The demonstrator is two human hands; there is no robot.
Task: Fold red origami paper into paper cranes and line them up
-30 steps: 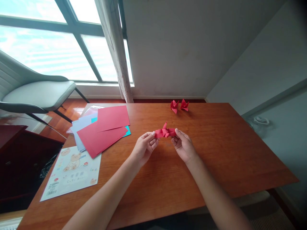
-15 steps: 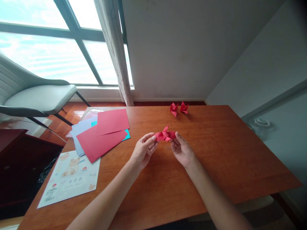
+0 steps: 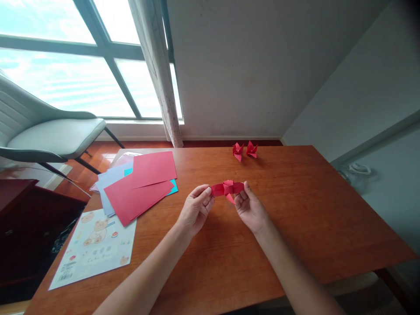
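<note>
Both my hands hold a small folded red paper figure (image 3: 227, 189) just above the wooden table (image 3: 295, 210). My left hand (image 3: 196, 208) pinches its left tip between thumb and fingers. My right hand (image 3: 250, 206) pinches its right tip the same way. The figure is stretched flat between them, with a small point hanging down in the middle. Two finished red paper figures (image 3: 244, 150) stand side by side near the table's far edge.
A loose pile of red, pale blue and teal paper sheets (image 3: 139, 181) lies at the left of the table. A printed packet with a bear picture (image 3: 93, 247) lies at the near left edge. A grey chair (image 3: 49, 135) stands by the window.
The red figure has been turned and pulled out flatter between my hands; its upright point no longer sticks up and a small point now hangs below.
</note>
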